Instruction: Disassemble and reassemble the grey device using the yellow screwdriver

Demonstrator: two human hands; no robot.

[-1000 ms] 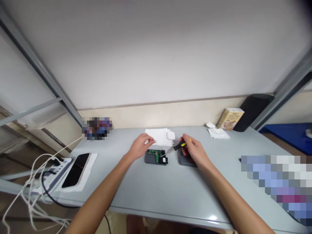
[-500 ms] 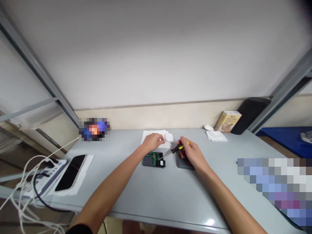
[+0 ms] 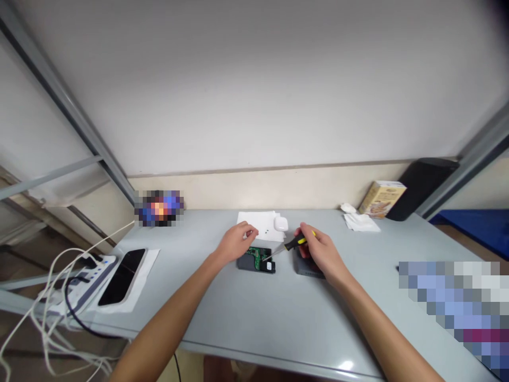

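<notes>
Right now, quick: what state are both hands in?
Left hand: curled into a pinch; can't tell whether it holds anything.
Right hand: closed, holding the screwdriver.

The right hand (image 3: 320, 249) grips a yellow-and-black screwdriver (image 3: 293, 243), its shaft slanting to the green board of a dark device (image 3: 248, 262) mid-desk (image 3: 238, 313). A dark case (image 3: 308, 271) lies partly under that hand. The left hand (image 3: 235, 242), fingertips drawn together, is just beside the device, over white paper (image 3: 256, 219) near the desk's far edge; a rounded white case (image 3: 280, 224) sits there beside tiny dark pieces (image 3: 266, 231). A phone (image 3: 124, 276) lies toward the left edge, a yellow box (image 3: 382, 199) at the far right corner.
</notes>
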